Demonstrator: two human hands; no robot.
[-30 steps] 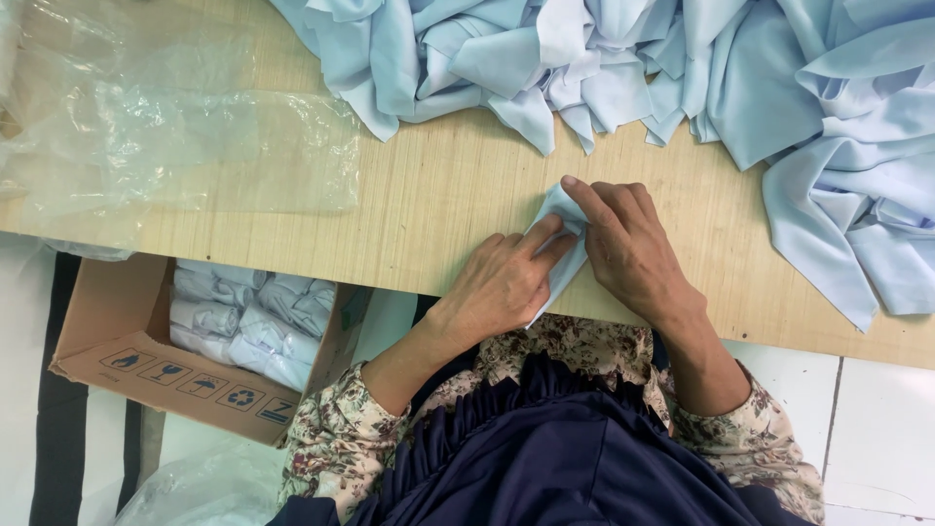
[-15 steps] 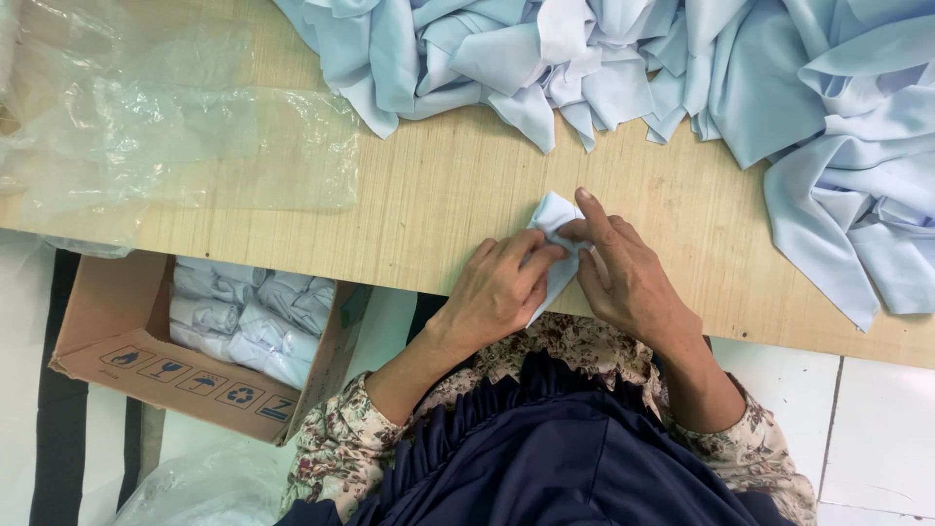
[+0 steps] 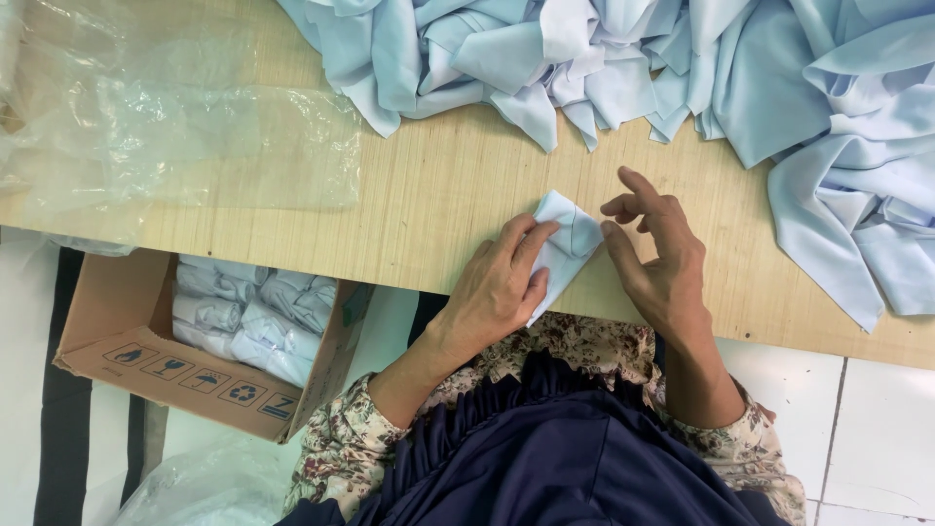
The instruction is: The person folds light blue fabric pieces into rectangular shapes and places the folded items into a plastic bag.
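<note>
A small folded piece of pale blue cloth [image 3: 568, 237] lies at the near edge of the wooden table [image 3: 448, 195]. My left hand [image 3: 502, 282] presses down on it, fingers over its left part. Just to the right of the cloth, my right hand [image 3: 654, 248] hovers with fingers spread, holding nothing; its thumb tip is close to the cloth's right corner.
A large heap of pale blue cloths [image 3: 682, 68] covers the far and right side of the table. Clear plastic bags [image 3: 175, 136] lie at the left. Below the table's left edge a cardboard box [image 3: 127, 360] holds several rolled cloths [image 3: 255, 317]. White floor tiles [image 3: 877, 429] show at the right.
My right hand has let go of the folded cloth and lifted off to the right, fingers spreading. My left hand stays pressing on the cloth.
</note>
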